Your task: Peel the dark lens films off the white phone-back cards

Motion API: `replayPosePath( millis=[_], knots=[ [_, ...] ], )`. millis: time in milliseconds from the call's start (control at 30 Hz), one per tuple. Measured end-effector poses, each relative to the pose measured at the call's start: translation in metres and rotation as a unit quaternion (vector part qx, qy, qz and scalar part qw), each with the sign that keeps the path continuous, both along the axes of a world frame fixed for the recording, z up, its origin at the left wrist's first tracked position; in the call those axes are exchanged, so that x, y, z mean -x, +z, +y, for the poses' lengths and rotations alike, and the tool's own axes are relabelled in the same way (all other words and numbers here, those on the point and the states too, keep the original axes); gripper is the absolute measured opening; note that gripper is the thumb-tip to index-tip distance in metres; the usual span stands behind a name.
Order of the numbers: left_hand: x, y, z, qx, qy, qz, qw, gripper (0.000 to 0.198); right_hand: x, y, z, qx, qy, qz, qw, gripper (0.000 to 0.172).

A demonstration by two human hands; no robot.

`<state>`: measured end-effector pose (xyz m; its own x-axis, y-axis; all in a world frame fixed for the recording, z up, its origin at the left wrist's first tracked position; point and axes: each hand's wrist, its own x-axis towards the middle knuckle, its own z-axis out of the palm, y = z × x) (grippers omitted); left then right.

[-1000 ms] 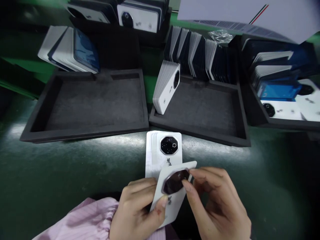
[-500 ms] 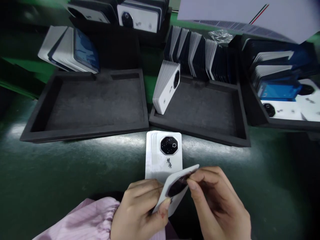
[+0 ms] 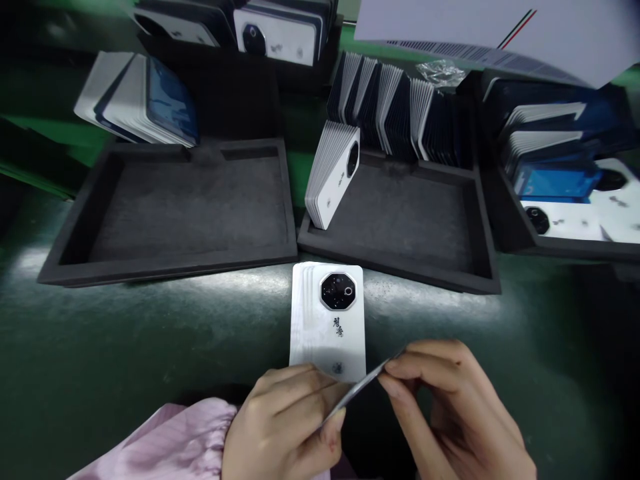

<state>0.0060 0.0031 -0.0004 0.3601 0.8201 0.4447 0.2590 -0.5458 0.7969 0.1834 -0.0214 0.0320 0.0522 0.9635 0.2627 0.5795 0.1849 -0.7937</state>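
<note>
My left hand (image 3: 287, 423) grips the lower left end of a thin white phone back cover (image 3: 364, 383), thumb on one face and fingers behind. My right hand (image 3: 445, 407) pinches its upper right end between thumb and fingertips. The cover is turned almost edge-on, so its face hardly shows. Just beyond it, a fanned stack of white phone back covers (image 3: 310, 313) lies flat on the dark green table (image 3: 200, 333). The top one carries a black octagonal camera plate (image 3: 339, 291) and dark lettering. Its lower edge is partly hidden by my left hand.
Two shallow black trays, a left tray (image 3: 175, 267) and a right tray (image 3: 400, 263), stand behind the stack. Leaning white covers (image 3: 333, 177) rest in the right one. Dark and white covers (image 3: 390, 107) stand in rows behind. Another tray (image 3: 575, 247) sits far right, below a white sheet (image 3: 475, 33).
The held cover has tilted from showing its dark camera plate to nearly edge-on. My right hand has shifted slightly right and down; my left hand has barely moved.
</note>
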Motion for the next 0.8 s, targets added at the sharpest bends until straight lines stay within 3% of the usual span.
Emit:
replayPosePath(
  millis=[300,500,700,800],
  knots=[
    [0.000,0.000,-0.006,-0.011,0.008,0.031,0.999,0.037,-0.006,0.003,0.002,0.031,0.016,-0.028,0.999,0.017],
    [0.002,0.002,-0.001,0.026,0.001,0.013,1.000,0.040,-0.002,0.002,0.005,0.040,0.085,-0.027,0.995,0.013],
    [0.005,0.010,0.000,0.156,-0.010,-0.038,0.987,0.046,0.005,-0.004,-0.003,-0.012,-0.037,-0.018,0.999,0.019],
    [0.003,0.012,0.000,0.181,-0.015,-0.070,0.981,0.047,0.008,-0.005,-0.005,-0.025,-0.060,0.002,0.998,0.025]
  ],
)
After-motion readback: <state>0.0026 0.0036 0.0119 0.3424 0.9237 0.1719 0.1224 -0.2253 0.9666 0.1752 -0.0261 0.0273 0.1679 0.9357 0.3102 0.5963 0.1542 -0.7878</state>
